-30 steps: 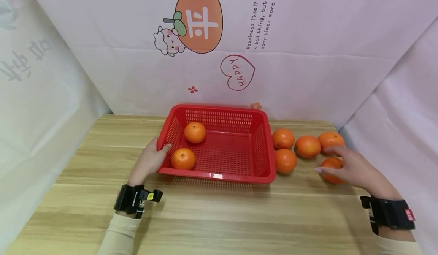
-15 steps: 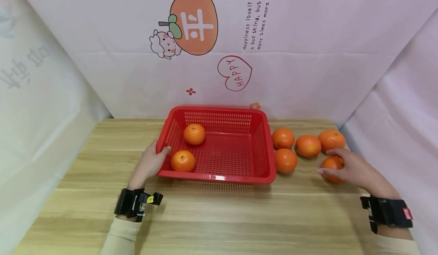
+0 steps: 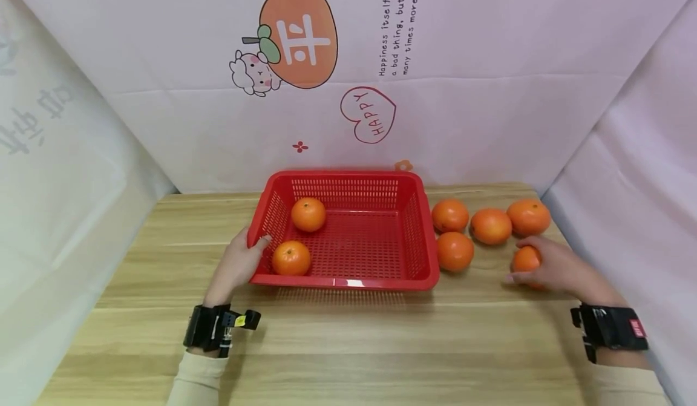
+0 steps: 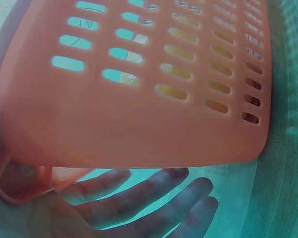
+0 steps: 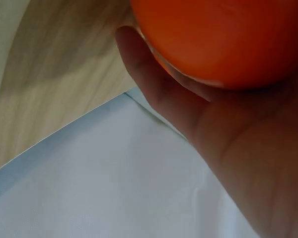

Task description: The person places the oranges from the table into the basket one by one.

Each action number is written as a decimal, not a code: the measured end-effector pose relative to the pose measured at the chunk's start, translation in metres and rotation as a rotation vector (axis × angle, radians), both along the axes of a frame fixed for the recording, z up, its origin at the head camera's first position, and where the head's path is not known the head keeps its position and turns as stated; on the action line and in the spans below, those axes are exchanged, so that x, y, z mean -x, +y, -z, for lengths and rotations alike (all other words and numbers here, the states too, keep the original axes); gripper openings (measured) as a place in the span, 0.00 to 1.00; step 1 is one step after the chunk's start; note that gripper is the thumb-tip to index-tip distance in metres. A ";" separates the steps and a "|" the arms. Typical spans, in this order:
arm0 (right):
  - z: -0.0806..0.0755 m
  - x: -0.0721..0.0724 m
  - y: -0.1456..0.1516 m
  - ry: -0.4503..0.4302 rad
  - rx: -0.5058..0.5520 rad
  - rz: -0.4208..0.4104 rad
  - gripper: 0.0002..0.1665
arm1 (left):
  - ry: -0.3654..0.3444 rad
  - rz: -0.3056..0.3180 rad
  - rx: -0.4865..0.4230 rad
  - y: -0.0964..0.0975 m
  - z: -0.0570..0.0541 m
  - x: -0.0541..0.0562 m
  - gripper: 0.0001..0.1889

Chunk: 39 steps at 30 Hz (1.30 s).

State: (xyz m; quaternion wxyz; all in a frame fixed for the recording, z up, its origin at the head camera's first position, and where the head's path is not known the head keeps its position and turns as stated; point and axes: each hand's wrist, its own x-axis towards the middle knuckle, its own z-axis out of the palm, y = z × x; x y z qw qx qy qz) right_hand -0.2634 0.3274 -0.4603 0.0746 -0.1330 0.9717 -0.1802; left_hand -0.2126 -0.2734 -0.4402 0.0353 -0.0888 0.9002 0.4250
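A red plastic basket (image 3: 345,282) with slotted walls stands in the middle of the table in the head view. My left hand (image 3: 239,262) holds its left side, thumb over the rim and the other fingers (image 4: 134,203) beneath it outside. Two oranges, one farther back (image 3: 308,214) and one nearer (image 3: 291,258), lie in the basket's left part. At the right, my right hand (image 3: 558,267) grips an orange (image 3: 526,259), thumb on the near side and fingers on the far side. This orange (image 5: 223,39) fills the top right of the right wrist view.
Several more oranges lie right of the basket, among them one at its side (image 3: 454,252), one in the middle (image 3: 491,225) and one at the far right (image 3: 529,216). A printed white cloth (image 3: 479,121) hangs behind the wooden table (image 3: 348,345), with more cloth at both sides.
My right hand has closed in around the near right orange, its fingers now tighter about it. My left hand keeps its hold on the basket. The head view has shifted slightly.
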 end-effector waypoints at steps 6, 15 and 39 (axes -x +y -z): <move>0.002 0.001 0.001 -0.002 -0.012 0.042 0.62 | -0.005 -0.004 -0.012 0.000 -0.001 0.000 0.27; 0.007 0.003 0.001 0.065 -0.031 0.026 0.50 | 0.008 -0.010 -0.010 0.000 0.001 -0.002 0.26; -0.021 0.009 -0.005 0.188 -0.021 -0.061 0.34 | 0.015 -0.007 -0.027 -0.001 0.002 -0.001 0.26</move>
